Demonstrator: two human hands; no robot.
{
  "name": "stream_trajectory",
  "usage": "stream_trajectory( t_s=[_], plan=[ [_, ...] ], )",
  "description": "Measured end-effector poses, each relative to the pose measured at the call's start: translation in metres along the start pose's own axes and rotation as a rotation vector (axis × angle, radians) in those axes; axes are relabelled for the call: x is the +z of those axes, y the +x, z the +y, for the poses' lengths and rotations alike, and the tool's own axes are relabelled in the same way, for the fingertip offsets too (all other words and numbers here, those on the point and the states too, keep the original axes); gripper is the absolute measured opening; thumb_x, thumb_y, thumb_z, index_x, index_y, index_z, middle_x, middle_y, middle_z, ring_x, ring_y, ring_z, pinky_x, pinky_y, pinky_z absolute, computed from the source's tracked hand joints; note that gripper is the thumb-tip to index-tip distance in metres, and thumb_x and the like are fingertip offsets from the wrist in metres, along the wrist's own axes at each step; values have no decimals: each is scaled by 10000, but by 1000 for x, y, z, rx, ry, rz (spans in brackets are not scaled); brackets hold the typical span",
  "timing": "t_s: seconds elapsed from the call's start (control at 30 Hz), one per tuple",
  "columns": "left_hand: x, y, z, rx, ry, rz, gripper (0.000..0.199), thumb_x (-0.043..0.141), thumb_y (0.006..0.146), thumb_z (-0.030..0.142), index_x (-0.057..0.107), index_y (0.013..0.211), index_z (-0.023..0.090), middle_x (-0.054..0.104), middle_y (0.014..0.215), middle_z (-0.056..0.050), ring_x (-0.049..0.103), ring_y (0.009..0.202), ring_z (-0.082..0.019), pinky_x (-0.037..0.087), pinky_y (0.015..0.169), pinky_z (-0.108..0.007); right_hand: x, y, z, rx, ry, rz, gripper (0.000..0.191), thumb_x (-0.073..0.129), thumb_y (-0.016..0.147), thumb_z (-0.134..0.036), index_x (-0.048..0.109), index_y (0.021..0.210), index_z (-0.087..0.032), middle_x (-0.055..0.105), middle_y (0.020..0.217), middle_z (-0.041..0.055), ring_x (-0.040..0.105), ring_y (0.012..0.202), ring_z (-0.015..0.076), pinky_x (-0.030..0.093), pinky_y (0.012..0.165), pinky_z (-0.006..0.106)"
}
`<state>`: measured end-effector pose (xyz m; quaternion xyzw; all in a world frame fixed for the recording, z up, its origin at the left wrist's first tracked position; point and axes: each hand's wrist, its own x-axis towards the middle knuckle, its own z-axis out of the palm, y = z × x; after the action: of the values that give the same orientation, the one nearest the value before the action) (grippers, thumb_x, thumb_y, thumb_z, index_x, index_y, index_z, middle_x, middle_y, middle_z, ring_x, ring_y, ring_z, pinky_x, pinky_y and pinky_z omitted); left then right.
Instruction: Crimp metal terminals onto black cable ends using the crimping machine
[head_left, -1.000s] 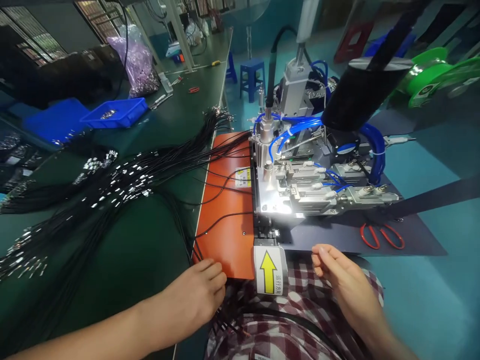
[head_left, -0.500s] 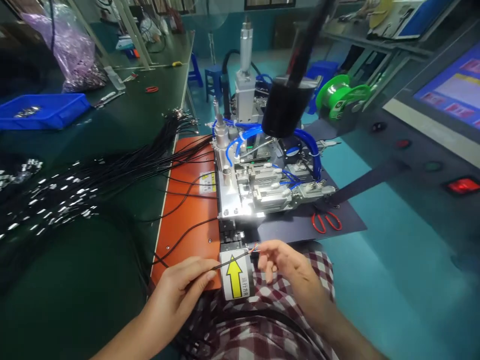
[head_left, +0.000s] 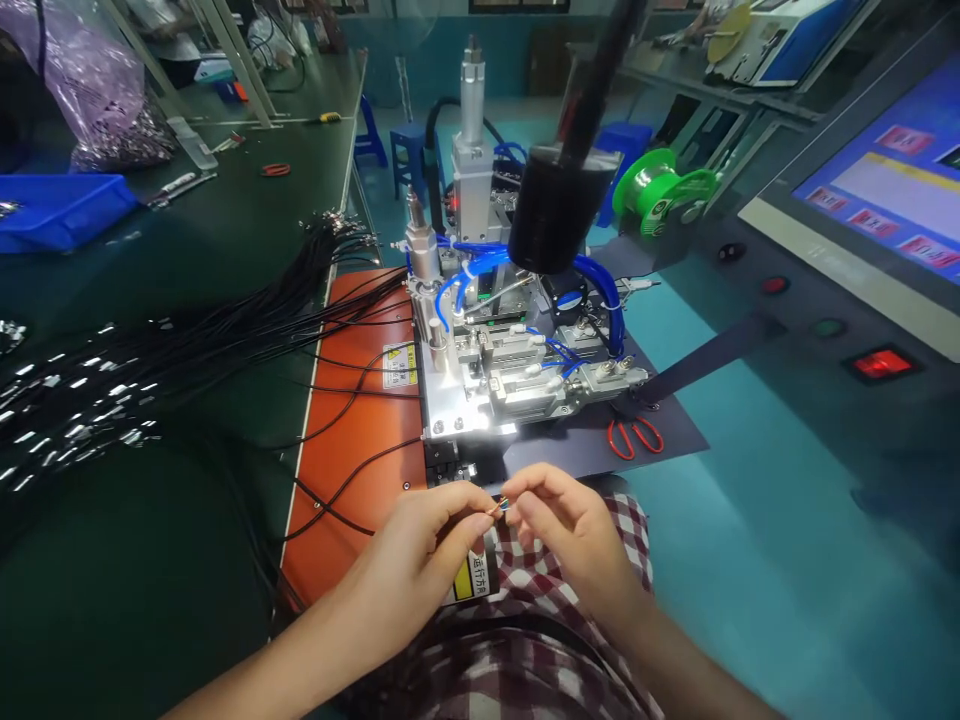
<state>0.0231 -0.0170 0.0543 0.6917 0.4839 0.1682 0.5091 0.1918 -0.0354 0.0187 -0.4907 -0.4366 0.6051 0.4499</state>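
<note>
My left hand (head_left: pixel 420 545) pinches a thin black cable close to its end, where fine coloured wires (head_left: pixel 502 505) stick out past the thumb and forefinger. The fingertips of my right hand (head_left: pixel 577 525) close on the tips of these wires. Most of the cable end is hidden by my fingers. Both hands are just in front of a metal machine (head_left: pixel 525 375), above a yellow-arrow label (head_left: pixel 471 578) that they partly cover. Other black cables (head_left: pixel 360 375) run across the orange plate (head_left: pixel 337 440) to the machine's left side.
Bundled black cables (head_left: pixel 247 310) with shiny ends lie on the dark green table (head_left: pixel 112 590). Red-handled scissors (head_left: pixel 635 437) rest on the grey plate at right. A black lamp (head_left: pixel 562 210) overhangs the machine. Beyond are a blue tray (head_left: pixel 67 215), green spool (head_left: pixel 652 195) and control screen (head_left: pixel 892 175).
My left hand has slid right along the cable to its end. My right fingers have closed on the coloured wires. The whole view has shifted slightly.
</note>
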Motion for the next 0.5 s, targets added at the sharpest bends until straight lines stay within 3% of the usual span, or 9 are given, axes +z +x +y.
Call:
stream_trajectory(
  t_s=[0.13,0.27,0.5],
  plan=[
    [2,5,-5,-99,-212,53,132,562,829,271,641,778,178,648,653,4,555,531,-108,404,478,-199,-2,0,0,64,99,-15,211,568,859,-377,564,799,-174,558,672,-27,481,541,76,395,528,199],
    [6,4,-5,-96,-303,116,114,594,796,229,627,703,172,632,579,18,547,495,-95,403,456,-177,6,0,5,142,206,-82,231,605,836,-380,524,774,-173,530,644,-42,446,491,57,332,465,183],
    [8,4,-7,-141,-413,143,157,614,792,298,612,735,152,573,525,23,496,435,-84,380,415,-179,13,0,13,84,192,-21,200,640,811,-346,554,760,-174,484,552,-66,412,438,47,323,425,165]
  ],
)
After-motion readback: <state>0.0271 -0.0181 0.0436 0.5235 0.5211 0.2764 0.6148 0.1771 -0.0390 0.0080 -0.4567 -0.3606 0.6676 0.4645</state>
